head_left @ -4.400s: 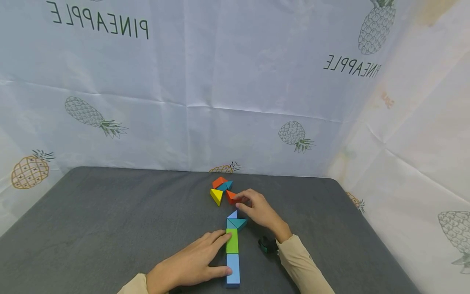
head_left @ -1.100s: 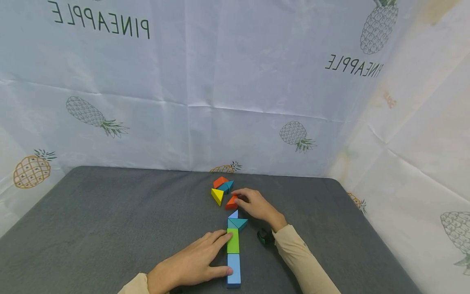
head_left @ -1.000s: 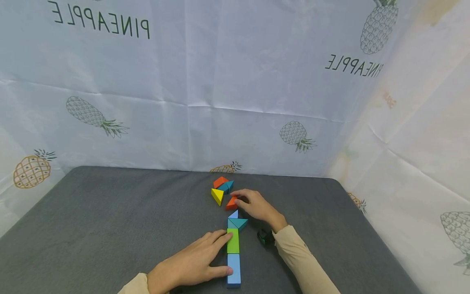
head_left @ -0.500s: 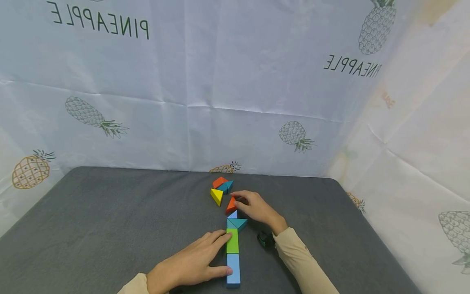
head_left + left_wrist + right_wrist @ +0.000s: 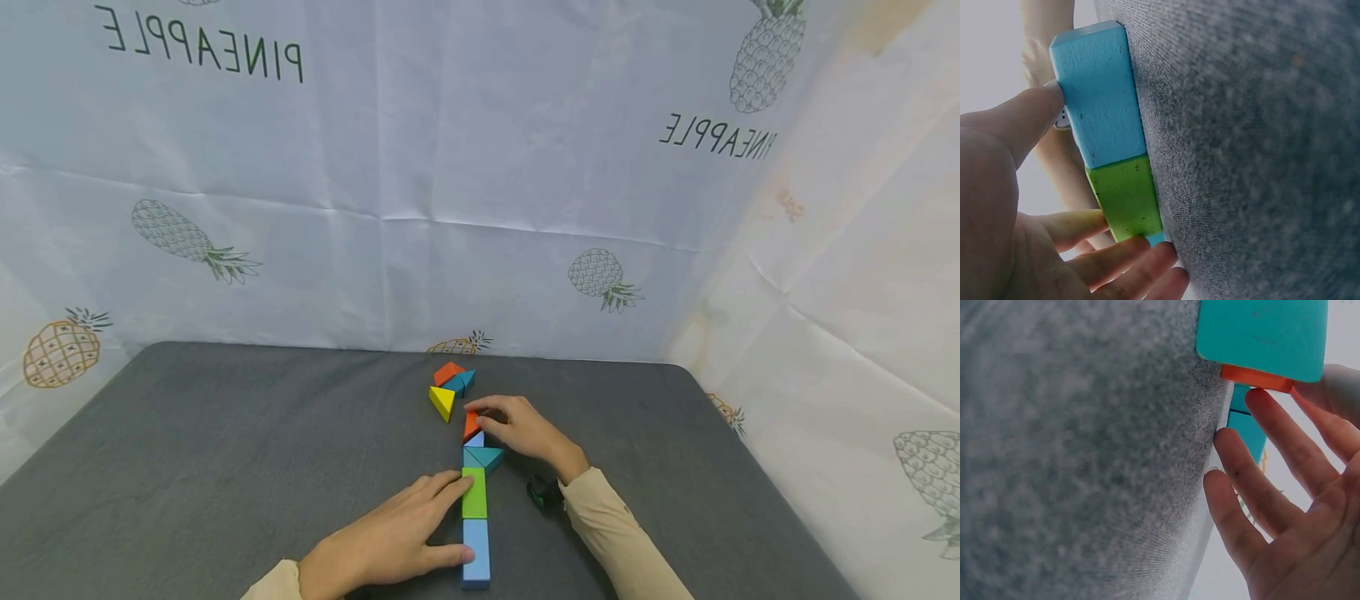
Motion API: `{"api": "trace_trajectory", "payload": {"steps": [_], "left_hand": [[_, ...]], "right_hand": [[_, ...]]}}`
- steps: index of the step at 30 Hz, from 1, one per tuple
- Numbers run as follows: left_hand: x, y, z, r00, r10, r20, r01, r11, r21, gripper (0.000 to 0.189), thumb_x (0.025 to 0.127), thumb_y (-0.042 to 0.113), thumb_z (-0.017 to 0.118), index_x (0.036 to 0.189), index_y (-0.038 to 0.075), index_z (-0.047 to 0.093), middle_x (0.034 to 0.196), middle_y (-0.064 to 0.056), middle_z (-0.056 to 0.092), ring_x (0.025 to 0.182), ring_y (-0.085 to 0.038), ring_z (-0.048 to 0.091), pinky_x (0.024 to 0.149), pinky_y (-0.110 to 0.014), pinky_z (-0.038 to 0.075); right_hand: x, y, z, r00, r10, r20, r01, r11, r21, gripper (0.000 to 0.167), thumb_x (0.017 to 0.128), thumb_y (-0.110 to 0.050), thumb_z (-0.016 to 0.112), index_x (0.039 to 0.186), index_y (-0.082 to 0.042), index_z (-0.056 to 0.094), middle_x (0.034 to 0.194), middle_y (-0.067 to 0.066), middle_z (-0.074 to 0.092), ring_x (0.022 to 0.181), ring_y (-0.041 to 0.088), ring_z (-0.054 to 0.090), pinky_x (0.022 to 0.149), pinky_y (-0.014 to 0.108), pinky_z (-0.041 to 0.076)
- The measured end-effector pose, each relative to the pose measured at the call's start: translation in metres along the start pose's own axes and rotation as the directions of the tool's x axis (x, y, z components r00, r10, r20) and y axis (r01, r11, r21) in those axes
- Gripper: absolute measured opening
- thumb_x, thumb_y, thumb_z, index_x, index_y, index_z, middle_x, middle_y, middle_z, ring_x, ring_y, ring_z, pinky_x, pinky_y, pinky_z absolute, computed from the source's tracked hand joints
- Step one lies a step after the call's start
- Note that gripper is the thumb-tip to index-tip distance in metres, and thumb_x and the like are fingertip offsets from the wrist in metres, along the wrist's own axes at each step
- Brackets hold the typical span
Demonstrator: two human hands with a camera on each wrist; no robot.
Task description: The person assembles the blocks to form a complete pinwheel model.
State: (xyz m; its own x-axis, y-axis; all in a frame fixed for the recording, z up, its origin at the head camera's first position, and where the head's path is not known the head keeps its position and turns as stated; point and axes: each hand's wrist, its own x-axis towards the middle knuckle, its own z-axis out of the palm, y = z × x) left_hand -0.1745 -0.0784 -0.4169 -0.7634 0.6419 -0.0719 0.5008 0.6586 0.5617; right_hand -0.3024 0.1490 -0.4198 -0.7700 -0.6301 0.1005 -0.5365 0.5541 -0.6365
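Observation:
A row of blocks lies on the dark cloth. It runs from a long light-blue block through a green block and teal triangular blocks to a small pale-blue triangular block. My left hand lies along the row's left side, thumb touching the light-blue block and index finger touching the green one. At the row's far end, my right hand pinches an orange triangular block against the pale-blue one. In the right wrist view, a teal block hides most of the orange block.
Beyond the row sit a yellow triangular block, blue triangular blocks and another orange block. A black object is by the right wrist. A pineapple-print sheet hangs behind the dark table.
My right hand has drawn the orange triangular block nearer and turned it, bringing it to the row's far end. The left hand stays in place on the light-blue and green blocks.

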Motion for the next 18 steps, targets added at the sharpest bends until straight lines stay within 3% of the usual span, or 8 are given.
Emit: {"api": "trace_trajectory", "payload": {"steps": [18], "left_hand": [[-0.0001,-0.0004,0.0001,1.000,0.001,0.003,-0.001,1.000,-0.003,0.086,0.089,0.072,0.051,0.154,0.017,0.036,0.155,-0.004,0.038,0.136,-0.026,0.044,0.105,-0.051,0.044]], "right_hand": [[-0.0028,-0.0057,0.0021,0.999,0.029,0.019,-0.029,0.999,-0.017,0.032,0.101,-0.016,0.056,0.131,-0.012,0.065,0.130,0.006,0.066,0.113,0.020,0.063,0.095,0.037,0.052]]}}
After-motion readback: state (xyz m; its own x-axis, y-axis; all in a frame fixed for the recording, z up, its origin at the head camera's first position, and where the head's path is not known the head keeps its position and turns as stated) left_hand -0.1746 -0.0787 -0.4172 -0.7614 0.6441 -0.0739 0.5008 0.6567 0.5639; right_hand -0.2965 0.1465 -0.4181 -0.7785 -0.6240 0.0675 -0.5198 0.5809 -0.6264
